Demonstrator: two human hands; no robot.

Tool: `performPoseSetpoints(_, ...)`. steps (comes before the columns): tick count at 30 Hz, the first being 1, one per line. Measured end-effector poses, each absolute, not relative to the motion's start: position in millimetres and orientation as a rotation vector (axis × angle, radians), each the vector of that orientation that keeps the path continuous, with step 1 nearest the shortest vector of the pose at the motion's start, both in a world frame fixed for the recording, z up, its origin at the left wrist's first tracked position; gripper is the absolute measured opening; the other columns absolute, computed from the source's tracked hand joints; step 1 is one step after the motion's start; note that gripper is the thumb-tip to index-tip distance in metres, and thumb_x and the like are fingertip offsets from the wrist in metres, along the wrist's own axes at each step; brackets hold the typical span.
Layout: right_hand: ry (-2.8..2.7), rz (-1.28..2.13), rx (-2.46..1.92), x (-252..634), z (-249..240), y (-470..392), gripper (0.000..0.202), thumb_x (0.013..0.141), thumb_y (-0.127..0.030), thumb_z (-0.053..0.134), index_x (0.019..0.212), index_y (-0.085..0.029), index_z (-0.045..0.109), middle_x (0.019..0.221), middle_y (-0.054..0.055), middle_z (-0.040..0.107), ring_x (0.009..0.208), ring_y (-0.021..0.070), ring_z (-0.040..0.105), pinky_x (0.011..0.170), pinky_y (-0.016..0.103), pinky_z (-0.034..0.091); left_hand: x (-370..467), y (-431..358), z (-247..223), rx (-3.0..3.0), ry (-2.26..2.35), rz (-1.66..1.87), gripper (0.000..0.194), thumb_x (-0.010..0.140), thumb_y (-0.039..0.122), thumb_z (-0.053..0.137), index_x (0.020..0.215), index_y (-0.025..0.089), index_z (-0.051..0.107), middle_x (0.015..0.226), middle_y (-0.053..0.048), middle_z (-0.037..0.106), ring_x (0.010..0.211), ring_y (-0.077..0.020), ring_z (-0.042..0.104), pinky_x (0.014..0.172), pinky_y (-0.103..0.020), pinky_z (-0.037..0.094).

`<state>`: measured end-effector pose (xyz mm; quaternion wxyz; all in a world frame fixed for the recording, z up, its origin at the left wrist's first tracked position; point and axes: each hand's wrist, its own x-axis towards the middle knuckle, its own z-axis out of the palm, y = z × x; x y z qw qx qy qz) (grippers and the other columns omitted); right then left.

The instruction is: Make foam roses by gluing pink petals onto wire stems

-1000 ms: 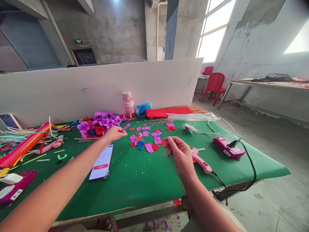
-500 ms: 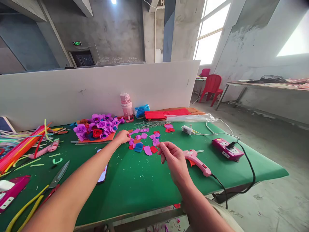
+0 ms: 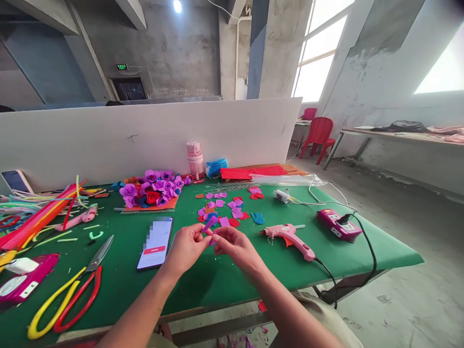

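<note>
My left hand (image 3: 187, 245) pinches a purple paper strip (image 3: 210, 224) in front of my body, its end standing up above the fingertips. Closed against its lower end, my right hand (image 3: 232, 243) meets the left at the fingertips. Just beyond both hands lie loose petal-shaped paper pieces (image 3: 237, 212) in purple, red, blue and brown. A blue paper piece (image 3: 258, 218) lies apart to their right. The pink glue gun (image 3: 290, 239) rests on its side to the right of my right hand. Left of my left hand is a phone (image 3: 155, 241) with a lit screen.
Purple paper roses (image 3: 154, 188) stand at the back left. Scissors (image 3: 81, 290) with yellow and red handles lie at the front left. A pink bottle (image 3: 195, 163) stands by the white board (image 3: 155, 130). At the right, a cord runs from a magenta power strip (image 3: 339, 224).
My left hand has come back from the paper pieces with a purple strip. My right hand has moved left to meet it. The view has shifted slightly, showing the whole phone and scissors.
</note>
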<state>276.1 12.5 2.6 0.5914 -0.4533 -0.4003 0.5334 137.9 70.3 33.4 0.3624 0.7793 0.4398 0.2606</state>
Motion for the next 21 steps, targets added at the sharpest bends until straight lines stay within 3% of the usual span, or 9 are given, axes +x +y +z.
performPoseSetpoints(5,-0.893,1.27,-1.103,272,4,13,0.037,0.063,-0.047,0.072,0.074,-0.014,0.058,0.062,-0.001,0.061,0.054,0.0092,0.055,0.056,0.023,0.045,142,56,17,2.054,1.145,0.775,0.022,0.073,0.029,0.051,0.055,0.019,0.041,0.046,0.008,0.033,0.047,-0.0085,0.031,0.046,-0.02,0.023)
performPoseSetpoints(9,-0.888,1.26,-1.148,271,0,14,0.037,0.062,-0.047,0.072,0.072,-0.015,0.057,0.056,-0.002,0.06,0.051,0.0094,0.055,0.053,0.022,0.045,142,55,9,2.007,1.159,0.837,0.025,0.074,0.032,0.051,0.055,0.019,0.043,0.045,0.008,0.029,0.046,-0.0085,0.028,0.046,-0.02,0.023)
performPoseSetpoints(14,-0.88,1.254,-1.197,270,-6,16,0.039,0.063,-0.049,0.071,0.073,-0.014,0.057,0.069,0.003,0.065,0.052,0.0101,0.057,0.055,0.025,0.049,140,62,4,1.935,1.155,0.868,0.019,0.075,0.036,0.053,0.073,0.019,0.06,0.046,0.008,0.03,0.045,-0.0098,0.03,0.046,-0.021,0.025)
performPoseSetpoints(21,-0.826,1.059,-1.198,284,-3,20,0.032,0.062,-0.045,0.072,0.07,-0.016,0.061,0.058,-0.001,0.058,0.052,0.0103,0.055,0.056,0.023,0.047,133,62,6,1.827,0.972,0.86,0.027,0.079,0.042,0.051,0.094,0.019,0.054,0.058,0.006,0.047,0.053,-0.0114,0.043,0.052,-0.021,0.035)
